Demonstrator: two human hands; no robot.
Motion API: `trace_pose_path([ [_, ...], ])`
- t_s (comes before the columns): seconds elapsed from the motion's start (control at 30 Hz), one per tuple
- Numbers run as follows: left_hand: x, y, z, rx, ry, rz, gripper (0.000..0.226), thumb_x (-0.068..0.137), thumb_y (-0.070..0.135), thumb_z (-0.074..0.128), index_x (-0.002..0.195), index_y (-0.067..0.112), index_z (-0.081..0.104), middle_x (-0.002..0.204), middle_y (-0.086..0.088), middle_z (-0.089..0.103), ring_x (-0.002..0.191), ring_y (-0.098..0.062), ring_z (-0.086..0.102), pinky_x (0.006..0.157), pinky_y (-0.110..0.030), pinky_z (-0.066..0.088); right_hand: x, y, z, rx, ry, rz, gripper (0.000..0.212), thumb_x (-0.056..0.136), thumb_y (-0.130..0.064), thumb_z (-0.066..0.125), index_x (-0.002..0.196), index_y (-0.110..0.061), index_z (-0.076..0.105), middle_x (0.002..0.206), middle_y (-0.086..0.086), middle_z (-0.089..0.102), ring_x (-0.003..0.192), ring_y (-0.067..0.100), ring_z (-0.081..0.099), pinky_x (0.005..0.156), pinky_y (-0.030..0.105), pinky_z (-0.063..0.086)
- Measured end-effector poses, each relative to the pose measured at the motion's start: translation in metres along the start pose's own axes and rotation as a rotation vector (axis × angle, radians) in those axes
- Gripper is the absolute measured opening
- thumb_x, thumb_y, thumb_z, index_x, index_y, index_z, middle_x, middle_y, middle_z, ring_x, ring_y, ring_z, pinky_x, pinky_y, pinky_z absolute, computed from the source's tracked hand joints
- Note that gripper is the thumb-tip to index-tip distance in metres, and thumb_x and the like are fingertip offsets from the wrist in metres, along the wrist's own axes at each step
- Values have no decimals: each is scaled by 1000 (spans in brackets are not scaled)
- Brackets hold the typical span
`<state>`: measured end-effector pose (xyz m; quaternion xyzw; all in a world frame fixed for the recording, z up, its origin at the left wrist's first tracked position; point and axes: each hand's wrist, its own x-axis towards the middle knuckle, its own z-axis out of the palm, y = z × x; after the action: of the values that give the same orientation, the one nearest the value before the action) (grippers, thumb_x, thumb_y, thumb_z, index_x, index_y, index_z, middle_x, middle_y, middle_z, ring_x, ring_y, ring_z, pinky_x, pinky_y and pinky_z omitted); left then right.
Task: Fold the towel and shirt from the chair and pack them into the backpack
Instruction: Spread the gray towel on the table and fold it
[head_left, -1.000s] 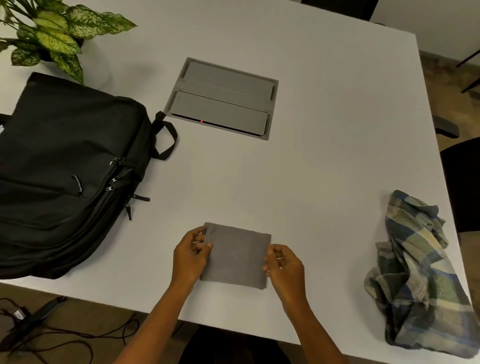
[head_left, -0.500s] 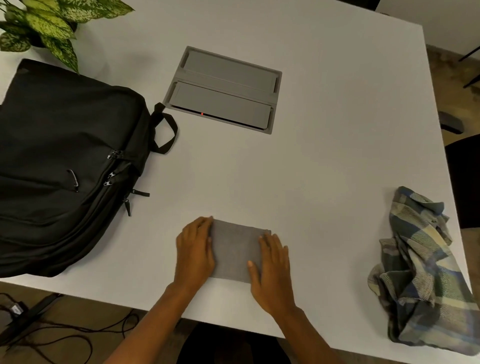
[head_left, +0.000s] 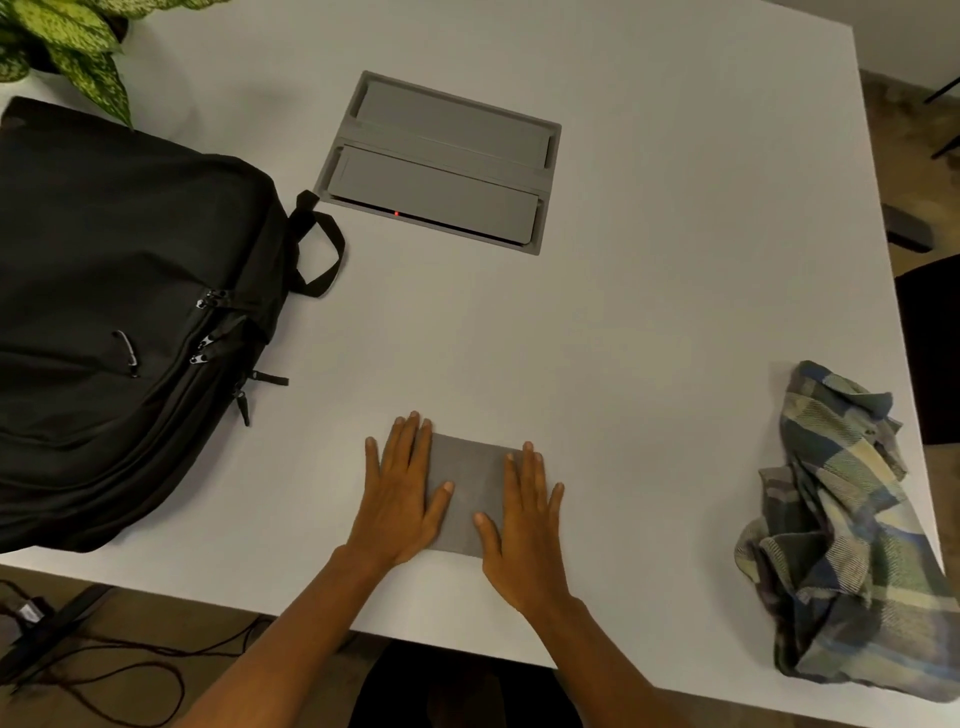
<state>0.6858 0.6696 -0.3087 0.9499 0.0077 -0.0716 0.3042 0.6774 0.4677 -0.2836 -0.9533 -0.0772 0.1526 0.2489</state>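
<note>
A small grey towel (head_left: 470, 483), folded into a compact rectangle, lies on the white table (head_left: 649, 312) near its front edge. My left hand (head_left: 402, 493) rests flat on the towel's left side with fingers spread. My right hand (head_left: 524, 525) lies flat on its right side, palm down. Neither hand grips anything. A crumpled plaid shirt (head_left: 847, 535) in blue, green and cream sits at the table's right edge, unfolded. The black backpack (head_left: 124, 312) lies on its side at the left, zippers facing me and closed.
A grey cable hatch (head_left: 439, 161) with a red light is set into the table beyond the towel. A leafy plant (head_left: 67, 47) stands at the back left corner. A dark chair (head_left: 930, 348) is at the right; cables (head_left: 104, 660) lie on the floor.
My hands went from pinching the towel's side edges to lying flat on top of it. The towel now looks flatter and lies a little nearer the front edge.
</note>
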Motion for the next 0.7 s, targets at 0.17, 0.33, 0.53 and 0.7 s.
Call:
trace_pose_path([
  [0.17,1,0,-16,-239,175,-279,85,96,49,56,165,17,19,164,-9,34,147,-29,33,121,-52,29,-13,-2,-4,293,119,291,87,100,-34,64,165,-25,7,170,-1,20,152,23,27,123,52,33],
  [0.33,4,2,-19,-417,172,-381,84,95,39,70,163,17,26,143,-8,50,129,-26,51,111,-47,47,7,-12,-11,565,220,457,64,100,-14,64,157,-25,36,151,4,48,136,24,49,112,52,48],
  [0.53,5,2,-32,-612,232,-497,82,94,25,76,162,23,30,126,-1,61,104,-13,63,96,-25,52,38,-22,-20,637,276,469,57,98,-6,66,150,-21,47,140,1,58,120,18,59,103,38,55],
  [0.7,-8,-13,-53,-791,409,-671,76,91,18,80,155,25,40,107,-5,63,93,-14,63,86,-19,52,76,-46,-17,648,200,349,55,96,-6,70,147,-17,52,133,-2,62,115,15,62,85,8,50],
])
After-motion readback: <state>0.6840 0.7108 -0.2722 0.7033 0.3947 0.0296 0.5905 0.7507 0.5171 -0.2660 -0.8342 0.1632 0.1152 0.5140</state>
